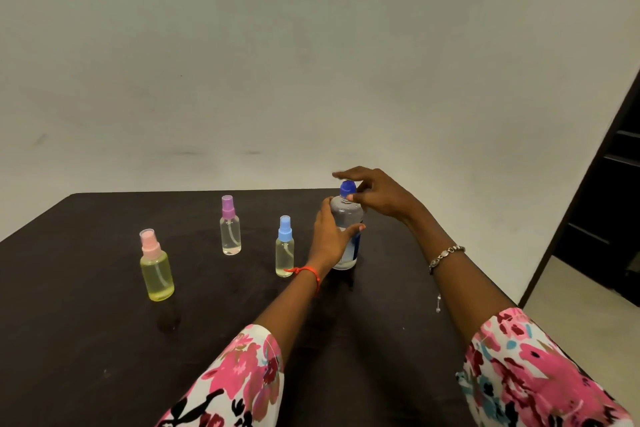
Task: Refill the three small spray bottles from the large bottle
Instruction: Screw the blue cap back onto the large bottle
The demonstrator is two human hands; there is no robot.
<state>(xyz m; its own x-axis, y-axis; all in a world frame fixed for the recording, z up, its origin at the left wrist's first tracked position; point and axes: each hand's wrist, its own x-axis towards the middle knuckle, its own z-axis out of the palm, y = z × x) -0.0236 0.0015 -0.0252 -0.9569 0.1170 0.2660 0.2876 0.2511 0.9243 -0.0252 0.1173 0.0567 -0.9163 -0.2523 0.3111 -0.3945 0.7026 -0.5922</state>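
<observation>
The large clear bottle with a dark blue cap stands upright on the dark table. My left hand grips its body from the left side. My right hand is at the cap, fingers curled round it from the right. Three small spray bottles stand to the left, all capped: a pink-capped one full of yellowish liquid, a purple-capped one with clear liquid, and a light-blue-capped one just beside my left wrist.
A pale wall rises behind the table's far edge. A dark doorway or shelf unit stands at the right, with light floor beyond the table's right edge.
</observation>
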